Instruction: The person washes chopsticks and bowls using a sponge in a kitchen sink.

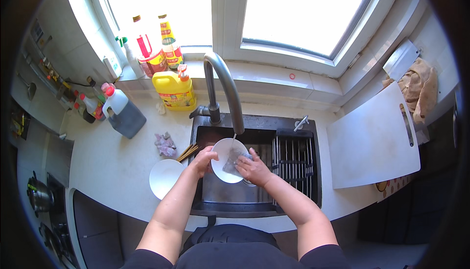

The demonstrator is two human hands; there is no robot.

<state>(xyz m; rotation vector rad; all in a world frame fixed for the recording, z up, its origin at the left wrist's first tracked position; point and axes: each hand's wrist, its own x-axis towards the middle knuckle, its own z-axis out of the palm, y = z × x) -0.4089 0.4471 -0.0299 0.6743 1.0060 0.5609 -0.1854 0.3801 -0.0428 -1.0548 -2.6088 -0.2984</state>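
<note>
Over the dark sink, a white bowl is tilted under the curved grey faucet, with a thin stream of water falling into it. My left hand grips the bowl by its left rim, the thumb on the edge. A crumpled grey dishcloth lies against the inside of the bowl. My right hand presses this cloth to the bowl's right side. Left of the sink, a white plate rests on the counter beside several wooden chopsticks.
A black drying rack spans the sink's right side. A white cutting board leans at the right. On the counter stand a yellow detergent jug, a jug of dark liquid and a crumpled purplish cloth. Bottles line the windowsill.
</note>
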